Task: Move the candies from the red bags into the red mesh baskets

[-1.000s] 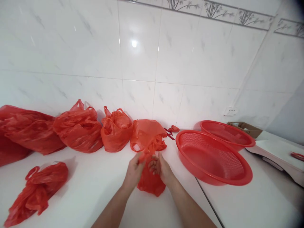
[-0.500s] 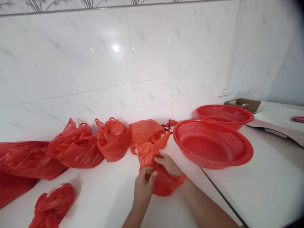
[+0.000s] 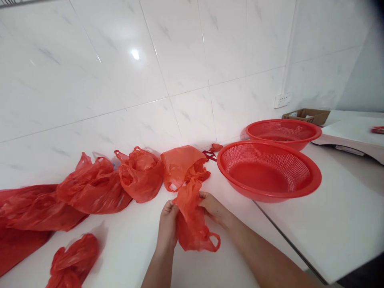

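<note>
A thin red plastic bag [image 3: 192, 220] hangs crumpled between my hands, one loop handle drooping at its lower right. My left hand [image 3: 169, 220] pinches its left edge, and my right hand [image 3: 211, 206] grips the right edge, with some fingertips hidden by the film. Just behind it on the table lies another red plastic bag [image 3: 181, 162], lighter and bunched at its right side. To the left of that stands a filled red bag [image 3: 141, 176] with its handles up. The right forearm passes in front of a red plastic basket [image 3: 267, 172], apart from it.
Several more red bags [image 3: 93, 188] line the tiled wall on the left. A knotted red bag [image 3: 75, 260] lies front left. Behind the near basket stands a second red basket [image 3: 282, 130]. A cardboard box [image 3: 309, 116] sits at the back right. A seam [image 3: 285, 236] crosses the white table [image 3: 126, 248].
My hands have moved apart to opposite sides of the bag, which now hangs longer with its handle loop showing. The view has tilted down slightly.
</note>
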A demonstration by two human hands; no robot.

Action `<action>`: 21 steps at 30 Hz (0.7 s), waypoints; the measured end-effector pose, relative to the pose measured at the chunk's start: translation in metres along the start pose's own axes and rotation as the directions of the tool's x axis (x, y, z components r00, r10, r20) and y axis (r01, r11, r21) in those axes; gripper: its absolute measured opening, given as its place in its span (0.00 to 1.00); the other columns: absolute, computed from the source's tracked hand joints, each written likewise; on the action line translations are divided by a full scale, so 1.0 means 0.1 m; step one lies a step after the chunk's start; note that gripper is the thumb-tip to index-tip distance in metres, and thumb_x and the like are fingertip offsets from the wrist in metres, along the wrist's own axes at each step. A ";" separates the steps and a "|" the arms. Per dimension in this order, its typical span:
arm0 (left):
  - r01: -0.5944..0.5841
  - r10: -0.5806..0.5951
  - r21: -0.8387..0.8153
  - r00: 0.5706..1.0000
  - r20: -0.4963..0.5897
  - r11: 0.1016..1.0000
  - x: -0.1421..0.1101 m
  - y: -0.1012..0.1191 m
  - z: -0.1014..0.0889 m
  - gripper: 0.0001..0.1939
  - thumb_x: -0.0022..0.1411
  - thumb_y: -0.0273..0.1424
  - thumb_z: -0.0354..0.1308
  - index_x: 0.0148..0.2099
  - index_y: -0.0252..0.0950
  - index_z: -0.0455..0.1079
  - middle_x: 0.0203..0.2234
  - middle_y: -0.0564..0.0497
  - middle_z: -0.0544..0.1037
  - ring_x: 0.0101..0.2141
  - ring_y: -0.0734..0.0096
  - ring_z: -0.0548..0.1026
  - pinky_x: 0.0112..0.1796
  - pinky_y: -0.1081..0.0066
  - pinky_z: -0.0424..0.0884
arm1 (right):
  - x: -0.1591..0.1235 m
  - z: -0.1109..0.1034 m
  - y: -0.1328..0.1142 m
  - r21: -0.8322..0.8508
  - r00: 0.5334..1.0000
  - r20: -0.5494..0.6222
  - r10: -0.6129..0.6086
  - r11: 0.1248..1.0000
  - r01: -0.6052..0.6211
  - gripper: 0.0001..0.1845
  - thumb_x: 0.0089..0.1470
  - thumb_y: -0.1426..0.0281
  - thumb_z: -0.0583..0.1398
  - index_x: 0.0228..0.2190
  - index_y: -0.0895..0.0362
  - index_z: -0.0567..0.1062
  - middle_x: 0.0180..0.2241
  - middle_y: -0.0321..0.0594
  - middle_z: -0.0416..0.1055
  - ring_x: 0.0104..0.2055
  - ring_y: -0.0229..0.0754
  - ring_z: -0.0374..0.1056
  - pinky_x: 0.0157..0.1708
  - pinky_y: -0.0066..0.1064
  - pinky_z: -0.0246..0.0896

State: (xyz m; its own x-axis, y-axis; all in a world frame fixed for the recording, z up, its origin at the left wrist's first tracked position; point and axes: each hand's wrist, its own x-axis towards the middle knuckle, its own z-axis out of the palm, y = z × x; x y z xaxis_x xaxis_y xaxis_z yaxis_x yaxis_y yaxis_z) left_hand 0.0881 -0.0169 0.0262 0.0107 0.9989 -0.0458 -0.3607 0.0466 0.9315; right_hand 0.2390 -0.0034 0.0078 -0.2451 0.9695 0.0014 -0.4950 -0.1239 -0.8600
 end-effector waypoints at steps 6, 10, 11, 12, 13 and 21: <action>-0.039 -0.117 -0.322 0.886 -0.450 0.946 0.15 0.28 -0.45 0.06 0.55 0.20 0.52 0.30 0.34 0.67 0.24 0.54 0.76 0.25 0.77 0.75 0.28 0.78 0.71 | 0.21 -0.30 -0.02 0.297 0.975 -0.160 0.154 0.949 -0.101 0.05 0.42 0.72 0.60 0.27 0.57 0.69 0.25 0.35 0.71 0.25 0.36 0.67 0.27 0.27 0.63; -0.058 -0.128 -0.301 0.818 -0.561 0.952 0.12 0.31 -0.78 0.05 0.54 0.20 0.52 0.31 0.35 0.65 0.21 0.57 0.73 0.20 0.79 0.71 0.24 0.79 0.68 | 0.25 -0.37 -0.09 0.285 0.980 -0.166 0.112 0.957 -0.062 0.06 0.42 0.72 0.57 0.28 0.57 0.70 0.25 0.35 0.71 0.26 0.36 0.67 0.26 0.26 0.61; -0.050 -0.096 -0.237 0.818 -0.567 0.970 0.09 0.29 -0.83 0.04 0.54 0.22 0.53 0.32 0.35 0.66 0.23 0.56 0.73 0.22 0.77 0.72 0.25 0.77 0.69 | 0.24 -0.36 -0.09 0.276 0.982 -0.160 0.096 0.960 -0.048 0.05 0.42 0.72 0.58 0.27 0.57 0.70 0.24 0.34 0.70 0.25 0.35 0.67 0.25 0.25 0.60; -0.051 -0.024 -0.114 0.813 -0.581 0.992 0.06 0.25 -0.86 0.06 0.53 0.24 0.55 0.35 0.35 0.67 0.26 0.54 0.74 0.26 0.74 0.74 0.28 0.74 0.71 | 0.23 -0.34 -0.10 0.266 0.985 -0.156 0.079 0.963 -0.035 0.04 0.41 0.72 0.58 0.25 0.57 0.69 0.22 0.33 0.69 0.24 0.34 0.65 0.24 0.25 0.59; -0.067 0.100 0.078 0.800 -0.591 0.995 0.02 0.21 -0.86 0.11 0.52 0.27 0.57 0.40 0.35 0.67 0.31 0.51 0.75 0.32 0.68 0.75 0.33 0.69 0.73 | 0.21 -0.32 -0.10 0.256 0.987 -0.150 0.064 0.966 -0.024 0.03 0.40 0.73 0.58 0.23 0.57 0.67 0.20 0.31 0.67 0.22 0.32 0.63 0.23 0.24 0.57; -0.365 0.603 0.930 0.732 0.316 -0.044 -0.10 0.26 -0.48 0.29 0.47 0.26 0.57 0.54 0.41 0.65 0.60 0.44 0.61 0.60 0.48 0.55 0.56 0.51 0.55 | 0.09 -0.23 -0.17 0.151 0.999 -0.002 0.047 0.988 -0.046 0.06 0.38 0.73 0.60 0.22 0.58 0.67 0.19 0.30 0.64 0.19 0.30 0.58 0.21 0.23 0.53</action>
State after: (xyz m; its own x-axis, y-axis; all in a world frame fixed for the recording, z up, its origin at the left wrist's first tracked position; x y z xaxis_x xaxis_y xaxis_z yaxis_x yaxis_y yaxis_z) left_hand 0.0343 -0.0257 0.0335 0.0852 0.7616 0.6424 0.8792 -0.3609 0.3112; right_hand 0.2643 0.0125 0.0112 -0.2661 0.9631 -0.0401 -0.6032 -0.1988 -0.7724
